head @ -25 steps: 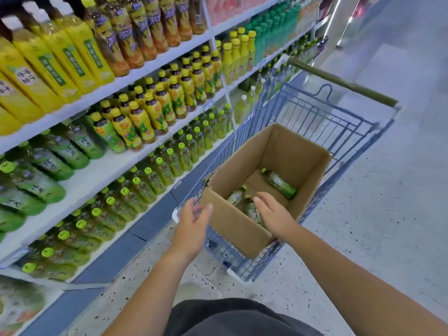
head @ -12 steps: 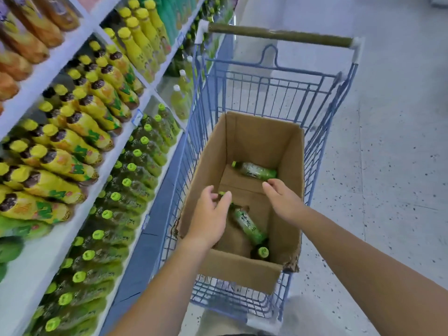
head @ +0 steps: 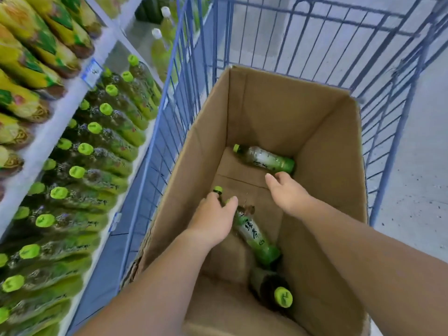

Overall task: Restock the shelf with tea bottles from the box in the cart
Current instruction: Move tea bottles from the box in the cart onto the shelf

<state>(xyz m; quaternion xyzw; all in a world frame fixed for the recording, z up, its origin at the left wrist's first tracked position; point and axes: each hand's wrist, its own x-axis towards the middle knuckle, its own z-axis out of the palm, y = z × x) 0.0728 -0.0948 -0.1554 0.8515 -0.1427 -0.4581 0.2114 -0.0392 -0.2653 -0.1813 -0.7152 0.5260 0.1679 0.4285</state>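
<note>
Three green-capped tea bottles lie inside the open cardboard box point(head: 274, 110), which sits in the blue wire shopping cart point(head: 169, 93). The left hand point(head: 213, 217) is in the box's middle, thumb and fingers curled round the neck of the middle tea bottle point(head: 254, 236). The right hand point(head: 288, 192) is open, its fingertips at the base end of the far tea bottle point(head: 265, 159) by the box's far wall. The third tea bottle point(head: 282, 297) lies in the box's near right corner. Left of the box, the shelf point(head: 48, 141) holds rows of matching bottles.
</note>
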